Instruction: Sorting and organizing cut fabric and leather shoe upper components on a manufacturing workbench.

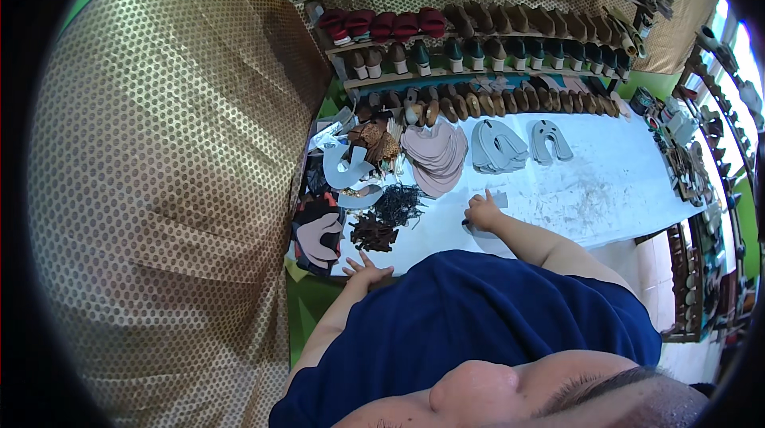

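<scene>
My left hand (368, 270) lies at the near edge of the white-covered table with its fingers spread and nothing in them. Just beyond it is a pile of dark brown strips (374, 233), with a tangle of black pieces (398, 203) behind. Toward the middle of the table, my right hand (483, 213) rests with its fingers curled. A small dark tip sticks out beside the curled fingers, too small to name. Next to this hand lies a small grey rectangular piece (500, 200). Farther back are a fanned stack of pinkish shoe-upper pieces (434, 153) and grey curved pieces (496, 147).
Another grey curved piece (550, 143) lies to the right of the first stack. Pale cut pieces (319, 238) and brown woven pieces (373, 141) crowd the table's left end. Shelves of shoes (494, 55) stand behind. A gold patterned curtain (175, 189) hangs on the left.
</scene>
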A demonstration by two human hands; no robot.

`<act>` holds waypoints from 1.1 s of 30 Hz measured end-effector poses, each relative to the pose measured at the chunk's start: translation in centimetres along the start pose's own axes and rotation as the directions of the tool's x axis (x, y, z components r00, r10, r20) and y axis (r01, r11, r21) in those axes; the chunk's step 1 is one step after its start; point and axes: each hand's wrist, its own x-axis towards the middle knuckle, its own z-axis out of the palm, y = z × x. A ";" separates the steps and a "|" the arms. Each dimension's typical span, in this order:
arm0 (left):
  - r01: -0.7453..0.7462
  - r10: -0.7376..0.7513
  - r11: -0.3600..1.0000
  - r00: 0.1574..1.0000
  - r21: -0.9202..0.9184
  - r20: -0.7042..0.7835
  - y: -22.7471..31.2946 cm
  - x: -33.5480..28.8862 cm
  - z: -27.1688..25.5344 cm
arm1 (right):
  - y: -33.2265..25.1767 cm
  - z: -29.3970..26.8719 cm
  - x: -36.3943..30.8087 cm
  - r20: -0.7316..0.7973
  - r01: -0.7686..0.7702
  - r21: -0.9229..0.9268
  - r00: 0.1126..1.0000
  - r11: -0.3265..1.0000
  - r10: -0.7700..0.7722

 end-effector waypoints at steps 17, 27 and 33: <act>-0.203 0.197 0.944 0.979 0.259 0.052 -1.7 0.2 -3.1 | 2.6 -0.5 -7.4 -0.326 -0.170 0.660 0.813 0.731 0.483; -0.470 0.473 0.881 0.861 0.059 -0.186 0.9 1.2 -9.5 | 4.5 -2.9 -13.5 -0.277 -0.075 0.901 0.658 0.426 0.701; -0.583 0.612 0.781 0.645 0.222 -0.457 7.3 -0.9 -5.4 | 9.7 -4.1 -15.3 -0.318 0.001 0.906 0.663 0.424 0.678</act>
